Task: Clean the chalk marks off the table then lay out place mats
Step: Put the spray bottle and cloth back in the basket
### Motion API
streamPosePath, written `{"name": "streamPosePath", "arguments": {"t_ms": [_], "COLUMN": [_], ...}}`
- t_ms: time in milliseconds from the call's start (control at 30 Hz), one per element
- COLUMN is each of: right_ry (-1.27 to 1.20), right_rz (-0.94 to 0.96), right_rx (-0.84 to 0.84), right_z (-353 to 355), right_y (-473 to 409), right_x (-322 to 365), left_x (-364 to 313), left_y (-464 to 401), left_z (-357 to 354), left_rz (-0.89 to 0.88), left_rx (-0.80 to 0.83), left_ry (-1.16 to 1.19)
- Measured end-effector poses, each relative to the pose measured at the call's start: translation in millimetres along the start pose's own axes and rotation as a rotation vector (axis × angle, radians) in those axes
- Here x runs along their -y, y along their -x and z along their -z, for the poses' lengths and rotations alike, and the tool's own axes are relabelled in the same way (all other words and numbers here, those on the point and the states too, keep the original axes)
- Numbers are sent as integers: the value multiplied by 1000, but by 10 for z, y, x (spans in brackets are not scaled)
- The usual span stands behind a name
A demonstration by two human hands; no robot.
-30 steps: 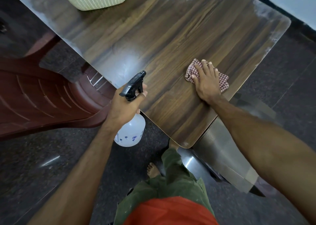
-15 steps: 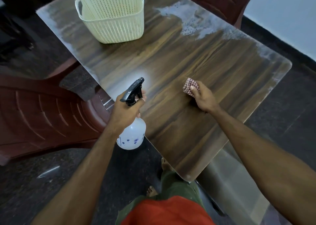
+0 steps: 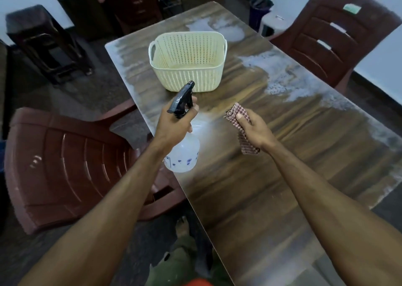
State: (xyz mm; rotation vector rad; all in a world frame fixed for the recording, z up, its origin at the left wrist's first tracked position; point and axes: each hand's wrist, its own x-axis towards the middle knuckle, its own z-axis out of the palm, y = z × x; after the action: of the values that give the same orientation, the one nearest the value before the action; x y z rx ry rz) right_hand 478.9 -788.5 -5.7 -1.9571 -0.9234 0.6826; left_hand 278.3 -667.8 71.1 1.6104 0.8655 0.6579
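Table (image 3: pixel 272 177): rigid, slick top, chalk marks (image 3: pixel 282 77) along far and right edges
Spray bottle (image 3: pixel 183 153): light plastic, left hand (image 3: pixel 176 122) grasping neck, at near left edge
Cloth (image 3: pixel 239 111): soft, limp, bunched in right hand (image 3: pixel 255 129), above table

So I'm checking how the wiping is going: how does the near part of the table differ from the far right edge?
The near part of the table shows dark, glossy wood grain, while the far right edge is covered by pale, speckled chalk patches. The near part lies under the cloth and spray bottle; the far right edge lies beyond both. Both belong to one tabletop.
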Motion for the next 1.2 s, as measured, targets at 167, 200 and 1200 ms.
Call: {"name": "streamPosePath", "arguments": {"t_ms": [167,200,1200], "right_ry": [-28,-28,609], "right_rz": [3,-1,39], "right_rx": [-10,-12,40], "right_z": [-82,-95,-922], "right_y": [-549,-673,-3601], "right_x": [358,442,710], "left_x": [-136,-160,747], "left_y": [-680,-834,-3796], "left_z": [188,242,272], "left_rz": [-52,-54,24], "left_rx": [-29,-36,-117], "left_ry": [57,68,88]}}
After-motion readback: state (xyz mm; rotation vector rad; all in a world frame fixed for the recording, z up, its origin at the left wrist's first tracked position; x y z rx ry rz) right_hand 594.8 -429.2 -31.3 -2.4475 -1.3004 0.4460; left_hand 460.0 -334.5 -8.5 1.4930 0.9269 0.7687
